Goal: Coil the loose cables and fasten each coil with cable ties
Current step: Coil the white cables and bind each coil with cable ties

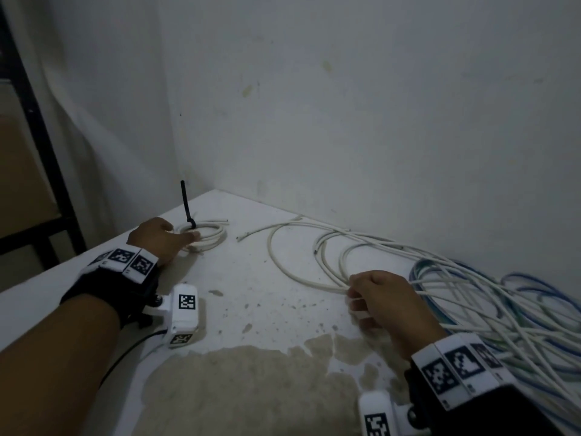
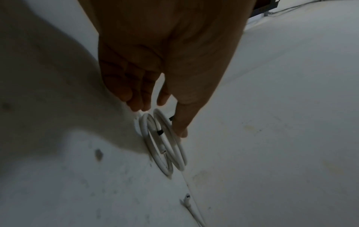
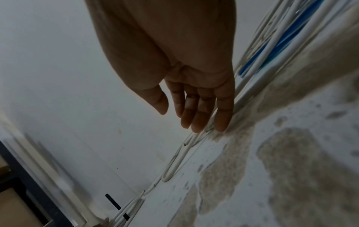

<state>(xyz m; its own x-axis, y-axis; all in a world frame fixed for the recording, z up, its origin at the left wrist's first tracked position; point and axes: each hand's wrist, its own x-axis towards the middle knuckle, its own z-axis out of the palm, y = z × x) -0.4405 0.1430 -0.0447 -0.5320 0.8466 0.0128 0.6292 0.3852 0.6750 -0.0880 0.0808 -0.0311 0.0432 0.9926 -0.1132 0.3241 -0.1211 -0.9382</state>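
Observation:
A small white cable coil (image 1: 206, 236) (image 2: 165, 147) lies at the table's far left corner. A black cable tie (image 1: 188, 209) (image 2: 160, 132) is fastened round it, its tail standing upright. My left hand (image 1: 185, 236) (image 2: 161, 116) reaches over the coil with straight fingers, the thumb touching its rim. Loose white cables (image 1: 301, 272) (image 3: 174, 162) sprawl in wide loops across the middle and right. My right hand (image 1: 355, 300) (image 3: 194, 119) lies on those cables, its relaxed fingertips (image 3: 221, 124) touching the strands without closing round them.
A tangle of blue and white cables (image 1: 518, 297) (image 3: 272, 46) fills the right side. The white table (image 1: 251, 294) has a worn brown patch (image 1: 251, 388) near me. Walls close off the back; a black shelf frame (image 1: 41, 136) stands left.

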